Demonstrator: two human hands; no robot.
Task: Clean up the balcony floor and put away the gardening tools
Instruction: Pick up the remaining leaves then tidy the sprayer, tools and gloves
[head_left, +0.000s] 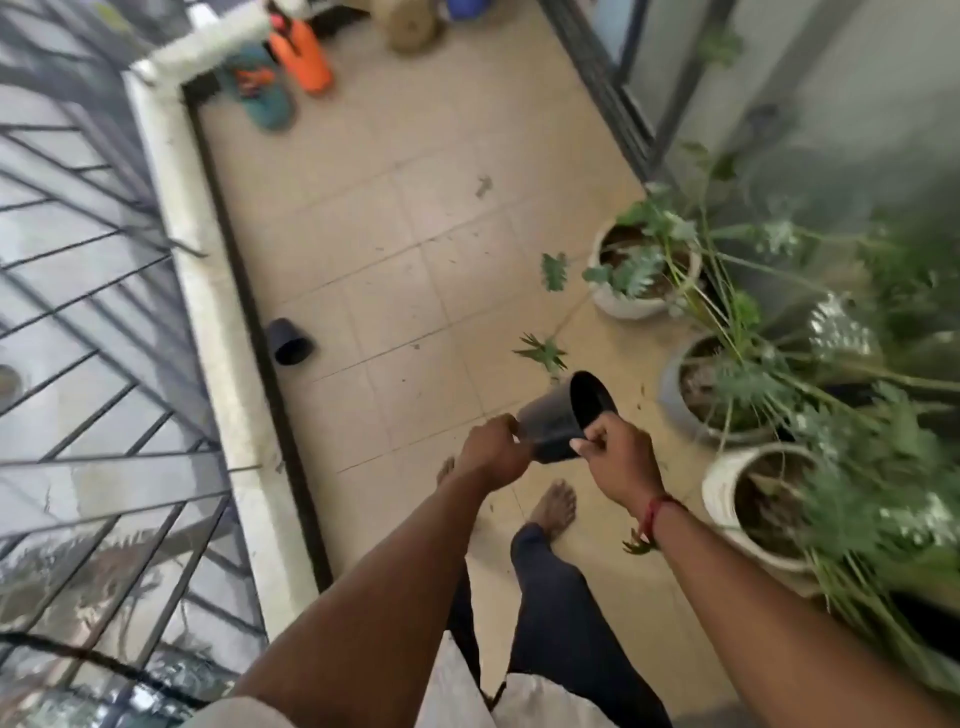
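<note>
I hold an empty black plastic pot tilted in the air above the tiled floor, its mouth facing up and right. My left hand grips its base end and my right hand grips its rim side. A second black pot lies on its side by the left kerb. Cut green leaves and small bits of debris are scattered on the tiles. An orange sprayer bottle and a teal watering can stand in the far left corner.
Three potted plants line the right side: a white pot, a grey pot and a near white pot, their stems leaning over the floor. A railing and white kerb bound the left. My bare feet stand on the tiles.
</note>
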